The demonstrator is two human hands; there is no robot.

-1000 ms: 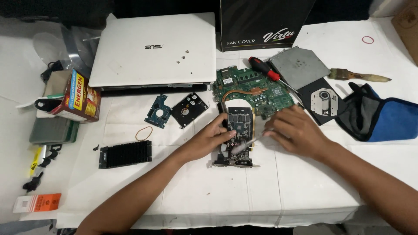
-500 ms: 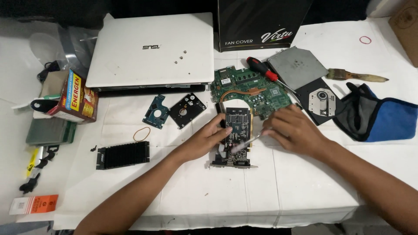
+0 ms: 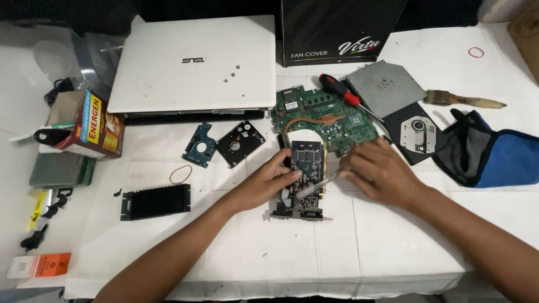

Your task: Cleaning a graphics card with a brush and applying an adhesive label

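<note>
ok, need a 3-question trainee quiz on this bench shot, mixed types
1. True or false: the left hand rests on the black expansion card.
2. Which lies nearest the card's top edge? A) green motherboard B) black heatsink C) paintbrush
3. What does the right hand hold over the card?

Key:
1. True: it grips the card's left edge.
2. A
3. A slim tool, blurred; its tip is on the card.

A white-covered counter point(image 3: 393, 247) carries a white laptop point(image 3: 193, 64), green motherboard point(image 3: 328, 118), graphics card point(image 3: 304, 179), black heatsink point(image 3: 155, 201), hard drive point(image 3: 241, 143), screwdriver point(image 3: 342, 92) and brush point(image 3: 463, 100).
</note>
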